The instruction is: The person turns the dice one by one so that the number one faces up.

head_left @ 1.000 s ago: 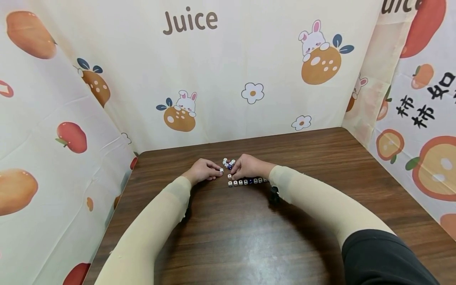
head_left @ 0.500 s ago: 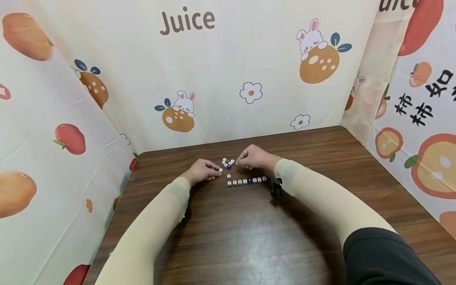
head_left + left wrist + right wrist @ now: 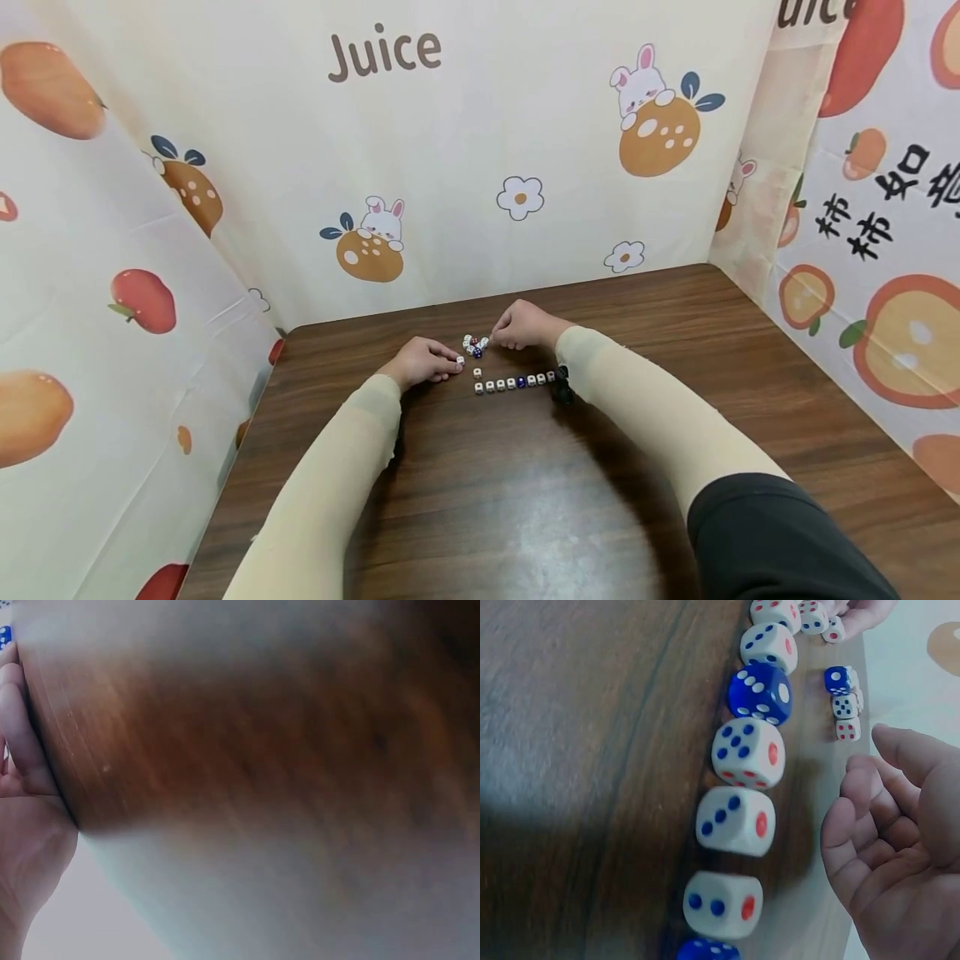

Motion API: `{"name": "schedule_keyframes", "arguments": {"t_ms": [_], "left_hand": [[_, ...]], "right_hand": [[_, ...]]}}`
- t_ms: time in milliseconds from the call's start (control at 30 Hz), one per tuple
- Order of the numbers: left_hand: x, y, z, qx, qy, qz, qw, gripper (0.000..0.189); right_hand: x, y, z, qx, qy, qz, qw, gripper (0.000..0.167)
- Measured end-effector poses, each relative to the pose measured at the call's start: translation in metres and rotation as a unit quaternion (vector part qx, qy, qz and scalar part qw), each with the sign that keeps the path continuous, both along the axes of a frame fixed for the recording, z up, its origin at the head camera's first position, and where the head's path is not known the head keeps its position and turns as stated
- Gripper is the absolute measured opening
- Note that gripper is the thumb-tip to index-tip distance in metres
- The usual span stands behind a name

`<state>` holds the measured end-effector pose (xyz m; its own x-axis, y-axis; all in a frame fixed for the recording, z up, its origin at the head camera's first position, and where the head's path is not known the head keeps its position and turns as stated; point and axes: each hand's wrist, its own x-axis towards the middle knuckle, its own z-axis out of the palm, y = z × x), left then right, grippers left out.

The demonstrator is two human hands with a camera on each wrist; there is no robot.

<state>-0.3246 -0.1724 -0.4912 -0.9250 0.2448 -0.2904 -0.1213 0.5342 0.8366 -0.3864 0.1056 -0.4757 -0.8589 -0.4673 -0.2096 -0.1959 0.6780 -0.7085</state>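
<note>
With the fingers of my left hand (image 3: pixel 422 362) I pinch a small white cube-shaped die (image 3: pixel 461 360) at the tips. Just to the right of those fingertips and a little nearer me, a lone white die (image 3: pixel 477 373) sits on the brown wood-grained bench (image 3: pixel 450 467). My right hand (image 3: pixel 523 323) has its fingers loosely curled, thumb apart from them, and I see nothing between them. Just past those fingertips lies a tight cluster of small spotted dice (image 3: pixel 845 706), mostly white, with a glossy blue die (image 3: pixel 838 679) among them; I cannot tell whether my right fingers touch it. Nearer me than the fingers of either hand runs a straight row of white and blue dice (image 3: pixel 736 821), its right end hidden behind the black device (image 3: pixel 563 387) at my right wrist. Well beyond my fingers hangs a cream fruit-and-rabbit-print curtain (image 3: pixel 465 125).
</note>
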Motion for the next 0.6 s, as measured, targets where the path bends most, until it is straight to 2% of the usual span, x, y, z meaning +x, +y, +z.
{"name": "schedule_keyframes", "arguments": {"t_ms": [133,367,600], "left_hand": [[0.002,-0.001,0.002,-0.001,-0.001,0.002,1.0,0.022],[0.002,-0.003,-0.002,-0.008,-0.004,0.006,0.9999,0.022],[-0.002,-0.001,-0.004,-0.006,-0.008,0.007,0.9999,0.02]], "right_hand": [[0.0,-0.007,-0.002,0.015,-0.008,0.001,0.9999,0.017],[0.001,-0.012,-0.003,0.047,0.021,0.019,0.9985,0.018],[0.001,-0.012,0.0,0.051,-0.009,-0.038,0.9979,0.02]]}}
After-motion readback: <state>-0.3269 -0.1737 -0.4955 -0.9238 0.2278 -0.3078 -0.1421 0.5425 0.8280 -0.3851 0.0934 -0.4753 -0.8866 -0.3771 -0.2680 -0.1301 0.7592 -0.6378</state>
